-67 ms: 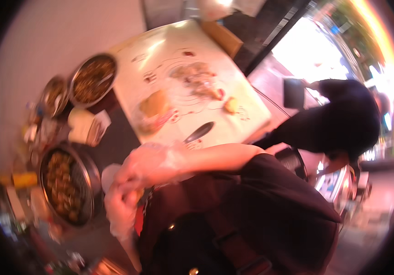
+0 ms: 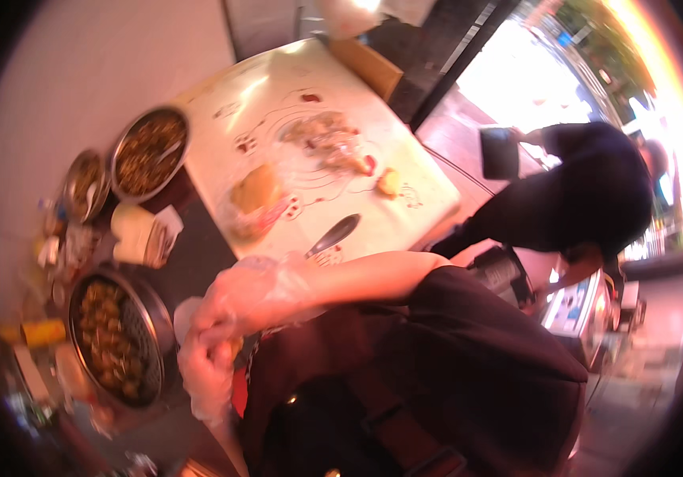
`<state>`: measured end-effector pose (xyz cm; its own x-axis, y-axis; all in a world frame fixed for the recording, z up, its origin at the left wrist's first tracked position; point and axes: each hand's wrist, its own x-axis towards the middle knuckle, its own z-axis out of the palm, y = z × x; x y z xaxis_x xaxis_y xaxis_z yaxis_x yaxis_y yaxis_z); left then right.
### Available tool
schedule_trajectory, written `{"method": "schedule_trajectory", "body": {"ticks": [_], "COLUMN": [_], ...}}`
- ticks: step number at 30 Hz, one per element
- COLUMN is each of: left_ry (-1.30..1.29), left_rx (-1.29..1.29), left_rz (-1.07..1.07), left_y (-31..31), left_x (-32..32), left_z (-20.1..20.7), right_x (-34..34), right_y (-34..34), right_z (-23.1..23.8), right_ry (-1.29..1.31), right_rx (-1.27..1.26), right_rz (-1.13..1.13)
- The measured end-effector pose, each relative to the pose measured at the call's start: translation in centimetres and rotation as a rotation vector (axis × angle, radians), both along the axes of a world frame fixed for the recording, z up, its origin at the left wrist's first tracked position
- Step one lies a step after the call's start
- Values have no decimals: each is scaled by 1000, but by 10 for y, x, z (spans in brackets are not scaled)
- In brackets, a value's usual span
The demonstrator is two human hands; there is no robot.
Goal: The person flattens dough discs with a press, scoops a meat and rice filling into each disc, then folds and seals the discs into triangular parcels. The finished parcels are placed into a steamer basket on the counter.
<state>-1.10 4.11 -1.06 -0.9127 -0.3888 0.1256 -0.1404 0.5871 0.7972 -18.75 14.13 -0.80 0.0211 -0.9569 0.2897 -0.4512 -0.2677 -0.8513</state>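
My right hand (image 2: 250,296) and my left hand (image 2: 205,370), both in clear plastic gloves, are closed together in front of my dark apron. A pale, rounded edge (image 2: 186,314) shows beside the fingers, and a small yellow bit (image 2: 236,347) peeks out between the hands. What they hold is mostly hidden by the fingers. Just left of them sits a metal basin (image 2: 165,326) with brownish-yellow chunks. Beyond my right forearm lies a dark oval-ended utensil (image 2: 337,233) on the white patterned table (image 2: 278,87).
On the table are a yellow lump in a plastic bag (image 2: 256,191), a heap of pale pieces under clear plastic (image 2: 325,141) and a small yellow piece (image 2: 389,183). Bowls of brown food (image 2: 151,155) stand far left. A person in dark clothes (image 2: 588,187) bends at the right.
The view has shifted slightly, so the table and bowls appear a little further left. My hands stay closed together in the same pose.
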Motion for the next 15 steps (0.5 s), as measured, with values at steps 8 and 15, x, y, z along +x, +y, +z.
{"method": "schedule_trajectory", "body": {"ticks": [8,15], "left_ry": [-38,482], "left_rx": [215,967], "left_rz": [313,211], "left_y": [-25,17], "left_x": [9,-44], "left_z": [-59,-17], "right_x": [-13,7], "right_y": [11,15], "right_z": [-32,-48], "right_ry": [-114,-1013], "right_rx": [24,-32], "right_rz": [-75,32]}}
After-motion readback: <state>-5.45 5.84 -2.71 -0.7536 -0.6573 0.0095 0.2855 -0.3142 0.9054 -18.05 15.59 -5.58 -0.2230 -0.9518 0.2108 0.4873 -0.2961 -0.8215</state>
